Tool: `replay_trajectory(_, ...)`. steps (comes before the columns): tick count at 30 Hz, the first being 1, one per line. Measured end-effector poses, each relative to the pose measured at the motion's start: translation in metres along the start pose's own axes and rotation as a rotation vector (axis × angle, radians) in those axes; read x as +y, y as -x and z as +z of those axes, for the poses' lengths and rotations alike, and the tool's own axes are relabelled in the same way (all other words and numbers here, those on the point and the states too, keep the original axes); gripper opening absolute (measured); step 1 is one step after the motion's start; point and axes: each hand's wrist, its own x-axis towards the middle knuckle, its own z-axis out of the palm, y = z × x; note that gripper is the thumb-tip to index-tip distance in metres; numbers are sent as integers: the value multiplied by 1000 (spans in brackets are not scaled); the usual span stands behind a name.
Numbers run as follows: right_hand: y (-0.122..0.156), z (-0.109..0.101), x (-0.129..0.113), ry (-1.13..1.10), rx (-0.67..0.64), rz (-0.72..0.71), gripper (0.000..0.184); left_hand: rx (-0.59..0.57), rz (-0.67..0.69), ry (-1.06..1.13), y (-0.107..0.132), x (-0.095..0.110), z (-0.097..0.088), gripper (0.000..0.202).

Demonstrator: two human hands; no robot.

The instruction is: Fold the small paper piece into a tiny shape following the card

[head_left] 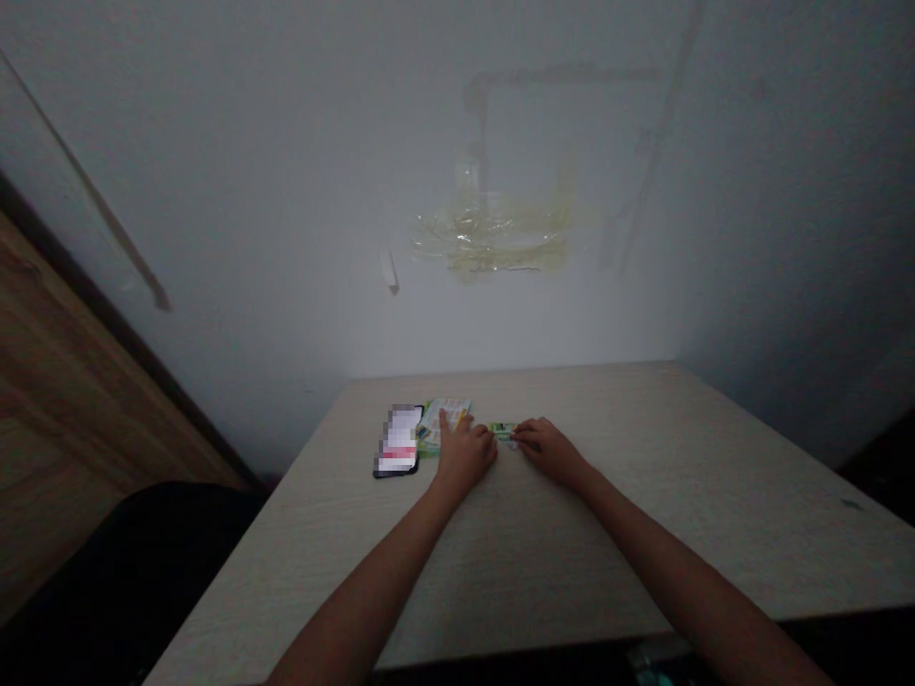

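Note:
A small green printed paper strip point(503, 431) lies on the table between my two hands. My right hand point(552, 452) is closed, with its fingertips pinched on the strip's right end. The thumb and forefinger of my left hand point(464, 455) are curled together at the strip's left end. Its outer fingers stretch over a printed leaflet point(435, 413) in white, green and yellow, partly hidden under them. Just left of the leaflet lies a phone point(398, 441) with a lit, blurred-out screen.
The pale wood-grain table point(615, 553) reaches back to a grey wall point(286, 238). Yellowed clear tape point(500, 238) sticks to the wall. At the left are a dark rounded object point(143, 562) and a wooden panel point(64, 381).

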Motion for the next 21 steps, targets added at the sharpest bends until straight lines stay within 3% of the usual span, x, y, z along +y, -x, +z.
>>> replay_trajectory(21, -1, -1, -4, 27, -2, 16, 30, 30, -29, -66, 0, -4, 9, 23)
